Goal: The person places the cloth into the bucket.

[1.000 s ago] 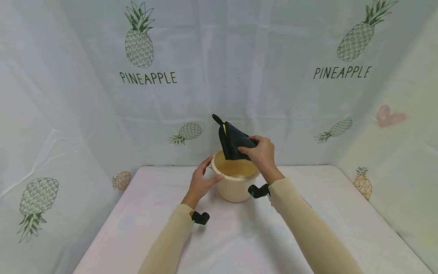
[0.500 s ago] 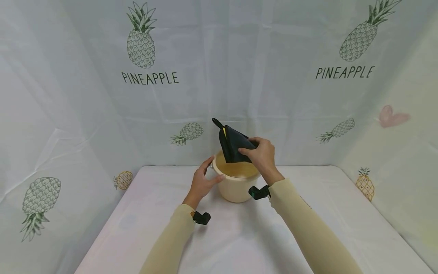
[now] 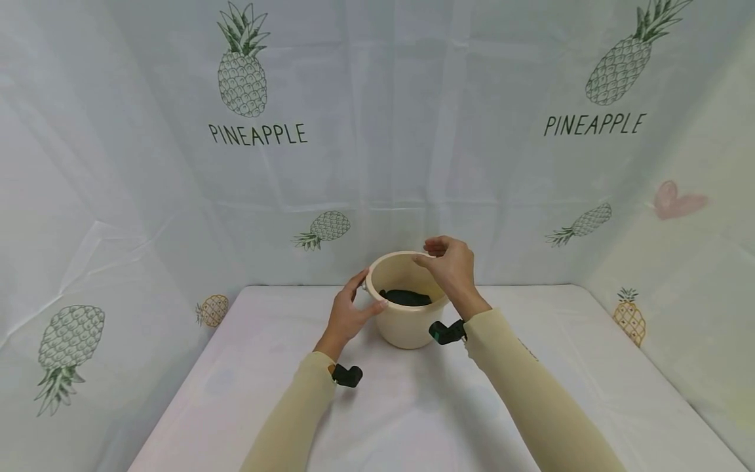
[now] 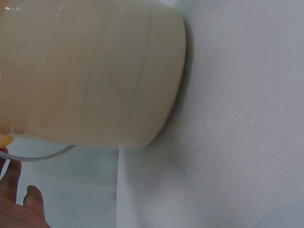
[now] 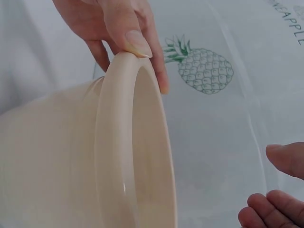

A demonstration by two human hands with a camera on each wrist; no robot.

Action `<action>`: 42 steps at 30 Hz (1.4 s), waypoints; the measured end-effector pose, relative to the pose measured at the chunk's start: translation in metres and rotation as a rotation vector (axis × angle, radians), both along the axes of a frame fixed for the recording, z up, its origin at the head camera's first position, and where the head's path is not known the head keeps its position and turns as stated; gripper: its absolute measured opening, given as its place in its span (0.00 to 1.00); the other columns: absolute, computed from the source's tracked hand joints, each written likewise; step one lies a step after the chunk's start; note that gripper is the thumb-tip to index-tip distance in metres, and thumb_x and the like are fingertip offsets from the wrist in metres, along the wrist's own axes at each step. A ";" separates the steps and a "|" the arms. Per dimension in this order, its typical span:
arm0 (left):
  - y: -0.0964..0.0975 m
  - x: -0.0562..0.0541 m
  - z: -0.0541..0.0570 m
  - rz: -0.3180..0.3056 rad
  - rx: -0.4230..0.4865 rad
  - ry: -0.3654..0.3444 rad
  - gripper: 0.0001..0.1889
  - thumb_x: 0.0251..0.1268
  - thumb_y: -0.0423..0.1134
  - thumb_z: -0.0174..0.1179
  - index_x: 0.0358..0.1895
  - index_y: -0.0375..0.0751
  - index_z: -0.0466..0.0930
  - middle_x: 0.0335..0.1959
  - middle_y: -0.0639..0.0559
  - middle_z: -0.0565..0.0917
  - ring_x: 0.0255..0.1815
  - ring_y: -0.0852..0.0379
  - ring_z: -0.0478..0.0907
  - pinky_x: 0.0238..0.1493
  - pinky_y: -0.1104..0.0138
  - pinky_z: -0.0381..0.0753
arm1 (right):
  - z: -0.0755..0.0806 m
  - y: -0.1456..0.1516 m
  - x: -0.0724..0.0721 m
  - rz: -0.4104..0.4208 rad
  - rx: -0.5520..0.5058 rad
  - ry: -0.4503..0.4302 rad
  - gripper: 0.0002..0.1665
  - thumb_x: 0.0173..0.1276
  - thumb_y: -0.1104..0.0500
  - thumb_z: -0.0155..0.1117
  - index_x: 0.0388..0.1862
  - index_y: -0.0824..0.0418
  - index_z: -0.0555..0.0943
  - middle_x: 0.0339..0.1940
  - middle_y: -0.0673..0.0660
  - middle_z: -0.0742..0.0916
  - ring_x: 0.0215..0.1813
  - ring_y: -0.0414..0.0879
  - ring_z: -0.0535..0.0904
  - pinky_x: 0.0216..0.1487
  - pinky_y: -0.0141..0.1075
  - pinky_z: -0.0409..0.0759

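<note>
A cream plastic bucket (image 3: 404, 329) stands upright on the table. Inside it lies a dark pouch (image 3: 407, 298), only its upper part showing above the near rim. My left hand (image 3: 348, 311) holds the bucket's left side, thumb on the rim, as the right wrist view shows with the thumb (image 5: 137, 42) pressed on top. Over the right part of the opening hovers my right hand (image 3: 454, 269), thumb and fingers apart with nothing between them. In the left wrist view, the bucket's thin handle (image 4: 40, 157) curves out beside the left fingers.
A white cloth covers the table (image 3: 389, 413). Close behind the bucket hangs a pale curtain (image 3: 407, 164) printed with pineapples, and similar cloth rises on both sides. Each wrist carries a small black camera (image 3: 347, 375).
My right hand has let go of the pouch, which has dropped from above the rim into the bucket. The thumb and fingers have parted. My left hand stays on the bucket.
</note>
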State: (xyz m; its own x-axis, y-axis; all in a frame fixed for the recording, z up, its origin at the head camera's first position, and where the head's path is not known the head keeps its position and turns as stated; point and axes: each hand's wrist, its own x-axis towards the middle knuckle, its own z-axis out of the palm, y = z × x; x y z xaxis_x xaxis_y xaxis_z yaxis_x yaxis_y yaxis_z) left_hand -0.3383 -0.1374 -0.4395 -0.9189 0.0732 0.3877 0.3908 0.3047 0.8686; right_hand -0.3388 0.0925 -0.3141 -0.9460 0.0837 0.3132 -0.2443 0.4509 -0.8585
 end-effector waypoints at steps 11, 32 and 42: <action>0.001 0.001 0.001 0.010 -0.008 -0.003 0.47 0.61 0.50 0.76 0.82 0.46 0.64 0.81 0.48 0.67 0.83 0.46 0.59 0.82 0.46 0.57 | -0.002 0.004 0.002 0.006 -0.010 -0.007 0.28 0.66 0.56 0.78 0.61 0.67 0.84 0.58 0.64 0.88 0.60 0.59 0.83 0.64 0.50 0.83; 0.004 0.006 0.006 0.036 -0.040 -0.014 0.46 0.62 0.48 0.75 0.82 0.47 0.64 0.82 0.49 0.65 0.84 0.46 0.56 0.83 0.47 0.56 | -0.016 0.033 0.002 -0.009 -0.033 -0.031 0.30 0.67 0.54 0.77 0.63 0.67 0.83 0.59 0.64 0.87 0.62 0.59 0.81 0.66 0.51 0.81; 0.003 0.006 0.006 0.056 -0.067 0.016 0.44 0.63 0.46 0.76 0.81 0.47 0.67 0.81 0.48 0.66 0.84 0.45 0.57 0.83 0.45 0.56 | -0.030 0.059 0.006 -0.030 -0.049 -0.063 0.32 0.71 0.49 0.73 0.68 0.65 0.80 0.65 0.63 0.84 0.68 0.59 0.78 0.70 0.52 0.78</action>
